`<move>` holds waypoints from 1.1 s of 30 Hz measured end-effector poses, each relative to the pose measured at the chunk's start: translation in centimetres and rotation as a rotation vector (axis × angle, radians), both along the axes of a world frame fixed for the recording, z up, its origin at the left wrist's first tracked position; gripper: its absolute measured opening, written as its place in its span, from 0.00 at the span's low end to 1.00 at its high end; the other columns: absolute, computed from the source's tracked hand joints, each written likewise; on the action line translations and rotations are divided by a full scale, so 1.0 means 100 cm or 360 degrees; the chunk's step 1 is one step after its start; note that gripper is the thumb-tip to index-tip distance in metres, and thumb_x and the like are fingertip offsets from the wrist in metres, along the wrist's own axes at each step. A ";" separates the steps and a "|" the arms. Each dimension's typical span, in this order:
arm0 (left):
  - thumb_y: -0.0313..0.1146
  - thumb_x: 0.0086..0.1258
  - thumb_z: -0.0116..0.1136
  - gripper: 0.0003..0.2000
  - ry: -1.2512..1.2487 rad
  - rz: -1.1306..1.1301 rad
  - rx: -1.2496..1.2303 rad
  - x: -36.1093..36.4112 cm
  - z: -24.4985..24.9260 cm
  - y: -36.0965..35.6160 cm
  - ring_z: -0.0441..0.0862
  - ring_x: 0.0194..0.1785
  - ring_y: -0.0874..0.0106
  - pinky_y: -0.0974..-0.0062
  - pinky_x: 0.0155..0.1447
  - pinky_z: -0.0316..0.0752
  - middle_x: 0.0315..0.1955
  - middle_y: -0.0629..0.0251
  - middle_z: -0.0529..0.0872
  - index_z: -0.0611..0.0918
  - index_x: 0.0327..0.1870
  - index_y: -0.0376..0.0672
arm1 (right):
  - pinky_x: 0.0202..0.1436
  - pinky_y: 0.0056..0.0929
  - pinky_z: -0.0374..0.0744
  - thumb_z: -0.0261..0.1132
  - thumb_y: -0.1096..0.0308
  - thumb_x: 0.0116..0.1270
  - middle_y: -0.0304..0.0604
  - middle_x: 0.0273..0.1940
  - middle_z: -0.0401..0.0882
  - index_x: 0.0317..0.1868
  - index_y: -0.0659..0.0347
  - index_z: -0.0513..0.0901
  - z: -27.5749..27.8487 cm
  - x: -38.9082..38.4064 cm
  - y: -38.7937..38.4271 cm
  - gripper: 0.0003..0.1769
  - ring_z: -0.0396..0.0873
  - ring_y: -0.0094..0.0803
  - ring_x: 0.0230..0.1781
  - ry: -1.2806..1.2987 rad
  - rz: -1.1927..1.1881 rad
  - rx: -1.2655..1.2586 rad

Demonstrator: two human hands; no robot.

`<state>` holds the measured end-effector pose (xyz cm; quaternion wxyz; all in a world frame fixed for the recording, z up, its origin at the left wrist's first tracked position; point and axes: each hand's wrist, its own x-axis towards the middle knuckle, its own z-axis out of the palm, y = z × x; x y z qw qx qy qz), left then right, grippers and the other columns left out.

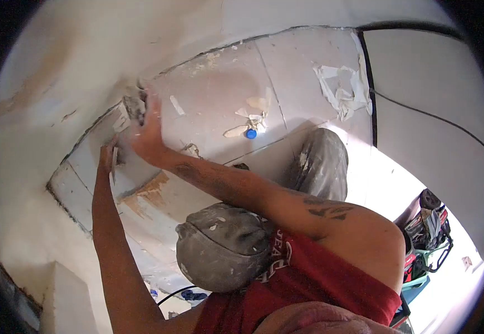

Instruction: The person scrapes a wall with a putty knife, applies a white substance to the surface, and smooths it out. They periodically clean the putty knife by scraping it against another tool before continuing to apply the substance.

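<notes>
My right hand (149, 133), smeared by motion, reaches to the foot of the wall at the far left. Right at its fingers is a grey, dusty lump (134, 107) with a pale piece (120, 119) beside it. My left hand (109, 153) is just nearer to me, its fingers closed around a thin, pale, flat piece (114, 167) whose kind does not show. Both hands are low, close to the line where the wall (47, 139) meets the tiled floor (208, 94).
A blue bottle cap (251, 134) lies among torn pale scraps (258, 118) on the floor. Torn white paper (342, 92) lies farther right, near a dark cable (431, 115). A bag with tools (428, 228) stands at the right. A brown-stained patch (147, 192) lies before my knees.
</notes>
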<state>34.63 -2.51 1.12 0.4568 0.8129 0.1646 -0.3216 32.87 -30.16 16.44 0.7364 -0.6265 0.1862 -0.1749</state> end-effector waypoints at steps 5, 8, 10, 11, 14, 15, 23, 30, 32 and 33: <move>0.53 0.63 0.52 0.21 0.0110 0.0136 -0.0098 -0.003 0.002 0.005 0.72 0.20 0.74 0.75 0.27 0.66 0.17 0.68 0.75 0.81 0.29 0.41 | 0.59 0.38 0.67 0.62 0.81 0.47 0.50 0.41 0.77 0.51 0.69 0.69 -0.051 -0.027 -0.044 0.27 0.77 0.41 0.42 0.0446 0.0103 0.1340; 0.57 0.62 0.51 0.24 0.0312 -0.0219 0.0186 0.003 -0.001 0.013 0.74 0.20 0.73 0.72 0.26 0.69 0.17 0.65 0.76 0.81 0.28 0.40 | 0.49 0.37 0.78 0.61 0.84 0.45 0.48 0.38 0.79 0.42 0.69 0.74 -0.047 -0.033 -0.089 0.19 0.79 0.39 0.38 0.0271 0.0452 0.1575; 0.58 0.62 0.49 0.26 0.0195 -0.0013 0.0153 -0.005 0.062 -0.026 0.75 0.20 0.72 0.70 0.26 0.71 0.17 0.63 0.77 0.80 0.26 0.39 | 0.50 0.39 0.78 0.61 0.85 0.45 0.49 0.40 0.78 0.44 0.69 0.73 -0.046 -0.030 -0.110 0.21 0.80 0.39 0.40 0.0276 0.0704 0.1438; 0.59 0.62 0.49 0.27 0.0161 0.0077 0.0131 -0.011 0.077 -0.035 0.75 0.21 0.71 0.69 0.27 0.71 0.17 0.62 0.78 0.80 0.25 0.38 | 0.49 0.39 0.79 0.61 0.85 0.45 0.49 0.40 0.78 0.45 0.69 0.73 -0.054 -0.030 -0.120 0.22 0.80 0.39 0.40 0.0230 0.0853 0.1363; 0.61 0.63 0.46 0.31 0.0099 0.0255 0.0079 -0.006 0.035 -0.017 0.76 0.22 0.68 0.66 0.29 0.73 0.19 0.60 0.79 0.80 0.25 0.34 | 0.50 0.39 0.79 0.59 0.85 0.46 0.50 0.42 0.78 0.49 0.70 0.72 -0.033 -0.028 -0.129 0.25 0.79 0.40 0.42 0.0323 0.1002 0.1356; 0.62 0.63 0.44 0.32 0.0024 0.0298 0.0090 -0.008 0.023 -0.015 0.77 0.22 0.68 0.65 0.30 0.73 0.20 0.60 0.80 0.80 0.26 0.33 | 0.50 0.38 0.78 0.58 0.85 0.46 0.51 0.43 0.78 0.50 0.70 0.72 -0.024 -0.027 -0.130 0.26 0.79 0.41 0.43 0.0398 0.0996 0.1383; 0.58 0.64 0.48 0.29 -0.0048 0.1109 -0.0503 -0.085 0.048 -0.093 0.78 0.25 0.70 0.67 0.28 0.74 0.24 0.61 0.80 0.80 0.32 0.33 | 0.51 0.35 0.77 0.54 0.89 0.49 0.52 0.45 0.76 0.58 0.70 0.64 0.000 -0.031 -0.125 0.32 0.78 0.40 0.45 0.0214 0.0965 0.0730; 0.44 0.63 0.58 0.17 -0.0141 0.1506 -0.1175 -0.091 0.098 -0.202 0.78 0.28 0.75 0.76 0.24 0.73 0.27 0.67 0.80 0.80 0.38 0.37 | 0.50 0.30 0.75 0.54 0.91 0.46 0.47 0.50 0.72 0.64 0.64 0.59 0.001 -0.032 -0.128 0.40 0.75 0.35 0.49 0.0085 0.1123 0.0008; 0.40 0.63 0.58 0.15 -0.0241 0.1326 -0.1049 -0.082 0.118 -0.215 0.79 0.30 0.74 0.76 0.28 0.75 0.30 0.65 0.80 0.79 0.41 0.36 | 0.50 0.27 0.74 0.54 0.90 0.43 0.45 0.50 0.72 0.62 0.65 0.62 -0.006 -0.030 -0.135 0.40 0.73 0.32 0.49 -0.0013 0.1220 -0.0433; 0.37 0.63 0.58 0.14 -0.0287 0.1232 -0.0984 -0.079 0.123 -0.218 0.80 0.32 0.73 0.75 0.30 0.76 0.32 0.65 0.81 0.79 0.42 0.35 | 0.50 0.27 0.74 0.54 0.89 0.43 0.45 0.50 0.71 0.62 0.65 0.62 -0.003 -0.031 -0.135 0.39 0.73 0.31 0.49 -0.0077 0.1230 -0.0588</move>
